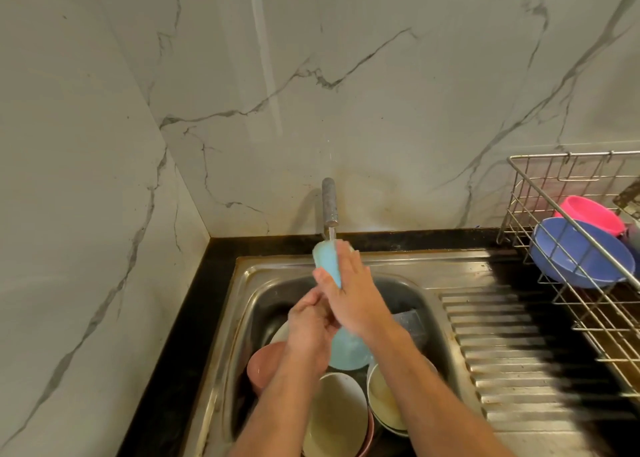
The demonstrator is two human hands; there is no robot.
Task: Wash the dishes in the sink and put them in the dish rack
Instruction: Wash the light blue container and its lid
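Note:
A light blue plate (327, 261) stands on edge over the sink (249, 304), its top rim under the running faucet (329, 202). My left hand (310, 321) grips the plate's lower left part with curled fingers. My right hand (349, 294) lies flat against the plate with straight fingers, the thumb on its left side. Below my arms in the basin lie a pink cup (263, 366), two cream bowls (336, 411) (382, 397) and a white plate (280, 332), partly hidden. The wire dish rack (540, 193) at the right holds a blue bowl (581, 254) and a pink bowl (588, 214).
A ribbed steel drainboard (512, 346) runs between the sink and the rack. A dark grey object (410, 321) leans in the basin behind my right wrist. Marble walls close the corner at the left and back, with a black counter edge (194, 304) around the sink.

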